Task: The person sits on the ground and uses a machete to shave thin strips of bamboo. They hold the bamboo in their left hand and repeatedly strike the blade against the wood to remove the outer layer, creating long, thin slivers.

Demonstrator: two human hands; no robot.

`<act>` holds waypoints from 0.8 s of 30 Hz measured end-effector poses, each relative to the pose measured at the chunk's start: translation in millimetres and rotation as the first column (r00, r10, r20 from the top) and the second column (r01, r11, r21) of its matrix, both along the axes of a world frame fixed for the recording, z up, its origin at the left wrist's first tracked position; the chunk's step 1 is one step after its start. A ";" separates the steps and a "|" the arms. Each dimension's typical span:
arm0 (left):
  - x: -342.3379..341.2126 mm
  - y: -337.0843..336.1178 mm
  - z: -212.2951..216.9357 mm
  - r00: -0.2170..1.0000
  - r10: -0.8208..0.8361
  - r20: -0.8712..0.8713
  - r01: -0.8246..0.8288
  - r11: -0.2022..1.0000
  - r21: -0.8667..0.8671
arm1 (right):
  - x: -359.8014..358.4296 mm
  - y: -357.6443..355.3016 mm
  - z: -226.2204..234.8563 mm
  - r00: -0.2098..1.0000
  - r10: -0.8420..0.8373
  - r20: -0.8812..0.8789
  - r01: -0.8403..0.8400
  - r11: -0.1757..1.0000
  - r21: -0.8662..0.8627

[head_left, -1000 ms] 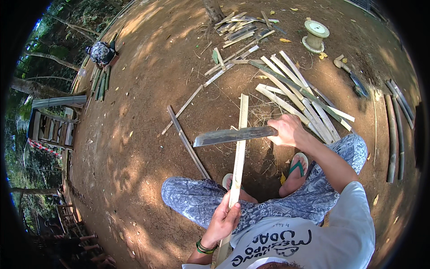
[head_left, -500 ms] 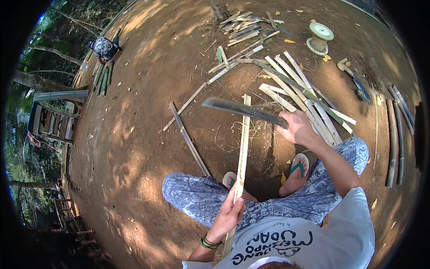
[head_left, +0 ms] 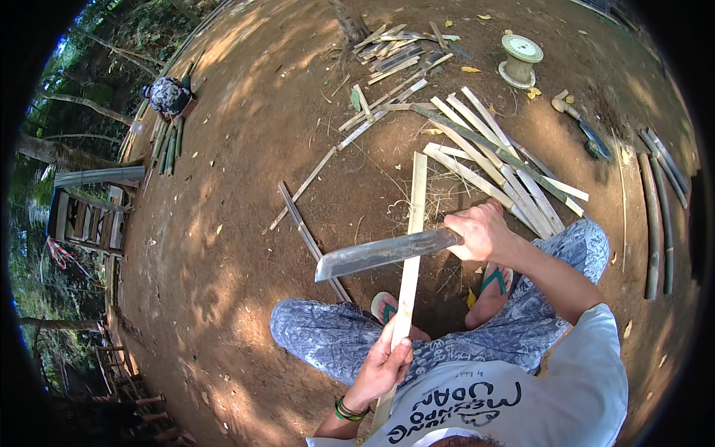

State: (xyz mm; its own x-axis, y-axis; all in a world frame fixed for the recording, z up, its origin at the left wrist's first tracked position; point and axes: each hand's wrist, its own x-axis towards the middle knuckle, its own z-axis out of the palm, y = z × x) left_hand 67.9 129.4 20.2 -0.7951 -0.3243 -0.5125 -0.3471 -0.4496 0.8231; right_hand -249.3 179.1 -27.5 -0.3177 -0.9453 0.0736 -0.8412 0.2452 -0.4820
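Near my lap, my left hand [head_left: 383, 370] is wrapped round the lower part of a long pale bamboo strip [head_left: 411, 264], which points away from me with its far end above the ground. The fingers of my right hand [head_left: 482, 231] close round the handle of a machete [head_left: 387, 252]. Its broad dark blade reaches leftward across the strip, between the strip's far end and my left hand. Whether the blade touches the strip I cannot tell. Most of the handle is hidden inside my grip.
Several split bamboo strips [head_left: 514, 175] lie fanned beyond my right knee, with a pile of offcuts [head_left: 398, 52] farther off. A spool [head_left: 520, 59], a tool with a dark blade [head_left: 585, 128] and dark bamboo poles [head_left: 652, 223] lie right. A person [head_left: 170, 97] crouches far left.
The machete has come nearer to me along the strip, and its blade face now shows broader. My right hand has lowered with it. My left hand keeps its hold on the strip.
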 end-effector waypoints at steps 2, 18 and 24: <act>-0.4 -1.5 1.6 1.000 -0.020 -0.009 0.020 1.000 0.001 | -19.4 -6.0 -2.9 0.990 -0.137 -0.029 0.138 0.988 0.063; 13.0 5.9 6.8 1.000 -0.001 0.023 -0.001 0.997 0.080 | -37.7 -3.7 -5.1 0.986 -0.164 -0.034 0.167 0.979 0.118; 11.3 4.3 2.7 0.999 0.021 0.044 -0.023 0.999 0.044 | -23.7 4.5 0.9 0.990 -0.005 -0.141 0.012 0.999 0.043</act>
